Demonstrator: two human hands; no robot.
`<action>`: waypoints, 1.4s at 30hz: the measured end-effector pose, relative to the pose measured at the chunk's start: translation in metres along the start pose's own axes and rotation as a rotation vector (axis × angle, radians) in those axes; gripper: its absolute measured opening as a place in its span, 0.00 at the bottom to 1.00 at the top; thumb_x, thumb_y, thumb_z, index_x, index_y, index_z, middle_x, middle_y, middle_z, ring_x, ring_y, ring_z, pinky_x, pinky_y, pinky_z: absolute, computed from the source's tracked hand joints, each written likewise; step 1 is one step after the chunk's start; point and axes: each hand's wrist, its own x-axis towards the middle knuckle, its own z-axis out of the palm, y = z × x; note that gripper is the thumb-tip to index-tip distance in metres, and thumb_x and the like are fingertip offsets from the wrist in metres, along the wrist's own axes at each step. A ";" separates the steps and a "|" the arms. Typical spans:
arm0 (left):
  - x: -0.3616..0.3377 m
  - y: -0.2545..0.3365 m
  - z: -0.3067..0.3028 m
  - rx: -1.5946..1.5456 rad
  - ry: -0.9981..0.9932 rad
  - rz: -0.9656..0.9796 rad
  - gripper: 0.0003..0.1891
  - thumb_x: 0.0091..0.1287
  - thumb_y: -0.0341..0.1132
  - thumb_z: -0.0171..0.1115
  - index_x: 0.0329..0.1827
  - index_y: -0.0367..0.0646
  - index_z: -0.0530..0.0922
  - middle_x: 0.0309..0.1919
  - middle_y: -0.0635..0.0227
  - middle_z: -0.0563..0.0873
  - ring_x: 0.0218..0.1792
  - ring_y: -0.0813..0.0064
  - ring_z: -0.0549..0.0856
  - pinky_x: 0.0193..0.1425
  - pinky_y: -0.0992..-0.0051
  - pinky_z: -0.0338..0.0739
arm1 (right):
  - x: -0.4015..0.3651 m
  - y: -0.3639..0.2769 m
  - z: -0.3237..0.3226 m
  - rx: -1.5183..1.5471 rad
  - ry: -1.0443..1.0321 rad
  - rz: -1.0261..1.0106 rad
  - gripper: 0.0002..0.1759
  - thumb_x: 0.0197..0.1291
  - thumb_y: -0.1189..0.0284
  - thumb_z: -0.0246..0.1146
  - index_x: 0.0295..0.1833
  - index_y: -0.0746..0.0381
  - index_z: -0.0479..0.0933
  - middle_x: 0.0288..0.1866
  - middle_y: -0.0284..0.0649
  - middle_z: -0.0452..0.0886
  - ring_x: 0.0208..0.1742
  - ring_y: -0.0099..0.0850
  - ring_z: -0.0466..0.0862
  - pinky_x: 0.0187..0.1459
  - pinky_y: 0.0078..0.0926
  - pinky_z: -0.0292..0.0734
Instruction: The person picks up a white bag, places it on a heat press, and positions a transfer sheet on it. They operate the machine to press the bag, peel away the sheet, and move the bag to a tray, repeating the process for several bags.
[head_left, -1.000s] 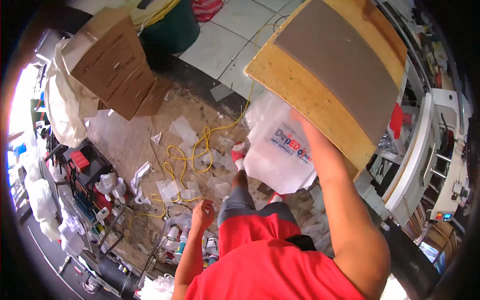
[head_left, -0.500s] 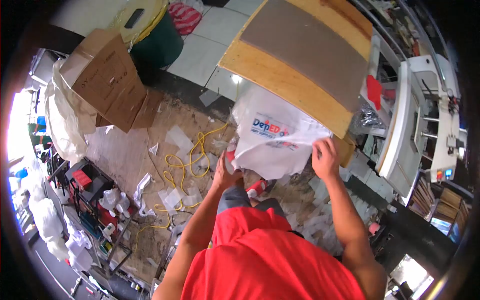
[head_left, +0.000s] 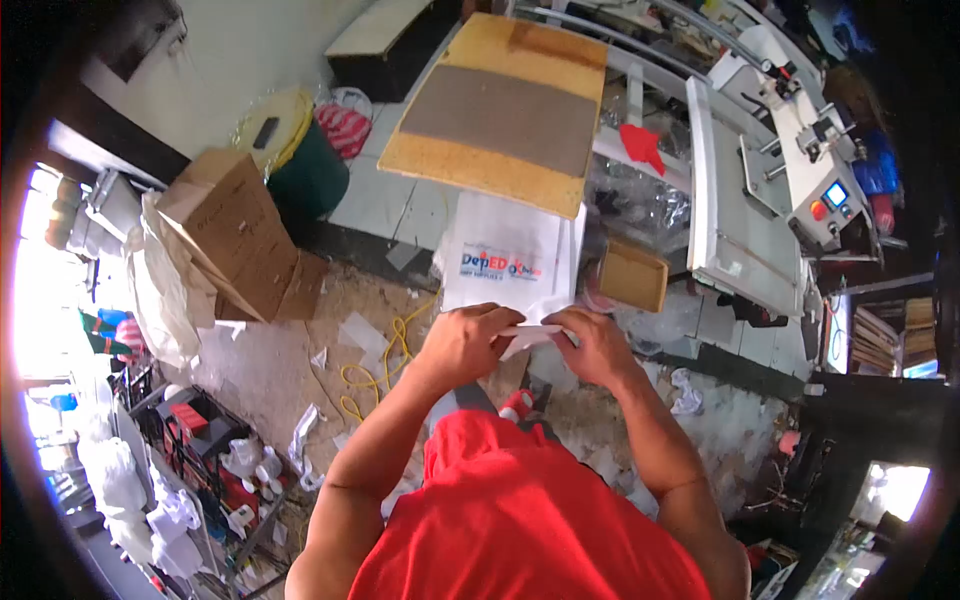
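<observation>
My left hand [head_left: 470, 342] and right hand [head_left: 597, 350] meet in front of me, slightly apart, thumbs and fingers pinching a folded-up near edge of white material at the printed white sheet [head_left: 478, 290]. That sheet lies at twelve o'clock from my hands, its far end reaching the near edge of the wooden board [head_left: 420, 150]; its blue and red lettering (I can read "DepED") faces up. More white edges show along its three o'clock side, though I can't tell how many layers there are.

A grey-brown pad [head_left: 500, 117] lies across the board. At two o'clock sits a shallow open carton [head_left: 632, 275], with the white machine [head_left: 790, 180] farther out the same way and a red cloth [head_left: 641, 147] toward one o'clock. The big cardboard box [head_left: 230, 225] stands between nine and ten, the green bin [head_left: 312, 165] at ten. A yellow cord [head_left: 397, 335] loops over the littered floor [head_left: 270, 375] at nine o'clock.
</observation>
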 end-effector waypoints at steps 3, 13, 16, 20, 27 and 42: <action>-0.006 -0.002 -0.061 -0.136 -0.065 -0.105 0.22 0.62 0.32 0.68 0.60 0.41 0.79 0.54 0.58 0.86 0.55 0.63 0.86 0.61 0.66 0.79 | 0.016 -0.015 -0.030 0.189 0.033 0.066 0.12 0.59 0.75 0.66 0.49 0.60 0.81 0.40 0.46 0.85 0.38 0.43 0.85 0.38 0.33 0.78; 0.032 -0.171 -0.078 -1.149 -0.013 -0.333 0.43 0.54 0.42 0.80 0.69 0.34 0.67 0.62 0.58 0.79 0.63 0.66 0.77 0.70 0.62 0.69 | 0.189 0.027 -0.074 0.657 0.676 0.177 0.17 0.67 0.62 0.64 0.53 0.65 0.78 0.44 0.36 0.83 0.43 0.20 0.79 0.46 0.22 0.74; 0.072 -0.205 -0.087 -0.816 0.037 -0.418 0.30 0.61 0.38 0.73 0.63 0.33 0.73 0.51 0.61 0.84 0.54 0.72 0.82 0.59 0.68 0.76 | 0.263 0.075 -0.083 0.824 0.745 0.297 0.18 0.63 0.63 0.66 0.49 0.67 0.78 0.38 0.36 0.82 0.40 0.22 0.79 0.45 0.24 0.74; 0.144 -0.218 -0.108 -0.412 0.252 -0.437 0.22 0.64 0.35 0.65 0.60 0.35 0.75 0.45 0.55 0.87 0.47 0.65 0.86 0.52 0.66 0.79 | 0.354 0.192 -0.074 0.777 0.683 0.503 0.20 0.63 0.60 0.68 0.48 0.66 0.78 0.36 0.37 0.81 0.36 0.22 0.80 0.36 0.22 0.76; 0.187 -0.250 -0.107 -0.164 0.361 -0.379 0.22 0.66 0.35 0.61 0.62 0.37 0.74 0.49 0.47 0.85 0.51 0.53 0.86 0.55 0.63 0.78 | 0.319 0.226 -0.011 0.356 0.627 0.788 0.21 0.53 0.63 0.72 0.48 0.67 0.81 0.37 0.42 0.87 0.38 0.32 0.87 0.41 0.30 0.82; 0.228 -0.257 -0.102 -0.145 0.390 -0.440 0.15 0.64 0.36 0.65 0.52 0.40 0.80 0.33 0.59 0.87 0.34 0.67 0.87 0.42 0.68 0.81 | 0.358 0.211 -0.036 0.006 0.725 0.763 0.12 0.50 0.69 0.71 0.38 0.64 0.82 0.35 0.45 0.88 0.40 0.42 0.87 0.44 0.36 0.81</action>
